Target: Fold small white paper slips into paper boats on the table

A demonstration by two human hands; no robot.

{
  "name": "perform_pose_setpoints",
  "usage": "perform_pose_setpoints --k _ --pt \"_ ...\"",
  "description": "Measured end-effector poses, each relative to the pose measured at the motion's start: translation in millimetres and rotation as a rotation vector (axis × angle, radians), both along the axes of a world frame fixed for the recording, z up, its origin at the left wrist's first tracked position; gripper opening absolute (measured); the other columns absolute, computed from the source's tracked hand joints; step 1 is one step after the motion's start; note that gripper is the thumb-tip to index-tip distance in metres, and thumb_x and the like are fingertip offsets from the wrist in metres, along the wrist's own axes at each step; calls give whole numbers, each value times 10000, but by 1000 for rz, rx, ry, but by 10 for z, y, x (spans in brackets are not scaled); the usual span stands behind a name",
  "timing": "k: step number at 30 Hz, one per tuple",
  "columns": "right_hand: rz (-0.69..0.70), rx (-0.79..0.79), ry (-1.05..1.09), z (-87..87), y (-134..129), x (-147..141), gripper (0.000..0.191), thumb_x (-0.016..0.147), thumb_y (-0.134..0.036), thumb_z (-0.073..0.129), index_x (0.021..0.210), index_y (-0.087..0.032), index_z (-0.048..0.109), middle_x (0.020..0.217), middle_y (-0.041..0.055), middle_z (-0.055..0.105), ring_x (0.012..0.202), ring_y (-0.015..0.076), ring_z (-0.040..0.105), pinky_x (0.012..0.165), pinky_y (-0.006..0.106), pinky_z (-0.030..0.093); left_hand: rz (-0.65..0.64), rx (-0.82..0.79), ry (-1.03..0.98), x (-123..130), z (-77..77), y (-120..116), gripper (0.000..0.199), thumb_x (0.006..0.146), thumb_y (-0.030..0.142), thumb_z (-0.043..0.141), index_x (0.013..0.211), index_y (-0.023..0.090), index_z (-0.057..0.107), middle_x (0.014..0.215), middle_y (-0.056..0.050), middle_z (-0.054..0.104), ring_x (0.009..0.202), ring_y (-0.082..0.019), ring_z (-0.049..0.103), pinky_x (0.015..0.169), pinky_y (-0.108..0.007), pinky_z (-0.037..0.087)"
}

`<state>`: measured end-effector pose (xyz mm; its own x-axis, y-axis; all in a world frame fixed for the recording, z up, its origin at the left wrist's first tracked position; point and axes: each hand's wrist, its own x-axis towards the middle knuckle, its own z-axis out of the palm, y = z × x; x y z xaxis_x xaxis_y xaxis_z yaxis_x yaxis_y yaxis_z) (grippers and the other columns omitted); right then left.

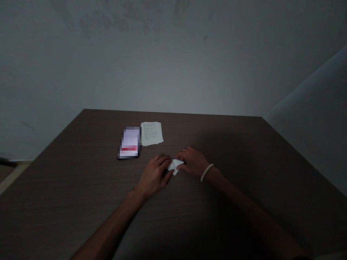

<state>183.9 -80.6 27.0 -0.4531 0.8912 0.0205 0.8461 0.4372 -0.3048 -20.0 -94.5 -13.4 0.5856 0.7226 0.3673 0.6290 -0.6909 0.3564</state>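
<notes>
A small folded piece of white paper (175, 164) lies on the dark wooden table, between my two hands. My left hand (155, 173) grips its left side, with the thumb below and the fingers above. On the right side, my right hand (192, 161) pinches the paper between thumb and fingers; a pale beaded bracelet (206, 172) circles that wrist. One narrow tip of the paper points down toward me. The fingers cover both ends of the paper.
Behind my left hand, a stack of printed white sheets (151, 133) lies beside a phone (130, 142) with a lit, blurred screen. The table (81, 173) reaches to a grey wall (173, 65) at the back.
</notes>
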Motion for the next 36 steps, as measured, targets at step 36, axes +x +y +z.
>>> perform_pose_setpoints --k 36 --pt "32 146 110 -93 -110 56 286 738 -276 791 958 -191 629 982 40 619 960 214 521 836 329 440 23 44 -34 0 15 -16 252 889 230 570 1124 152 614 1103 -107 640 1024 -262 549 868 -429 505"
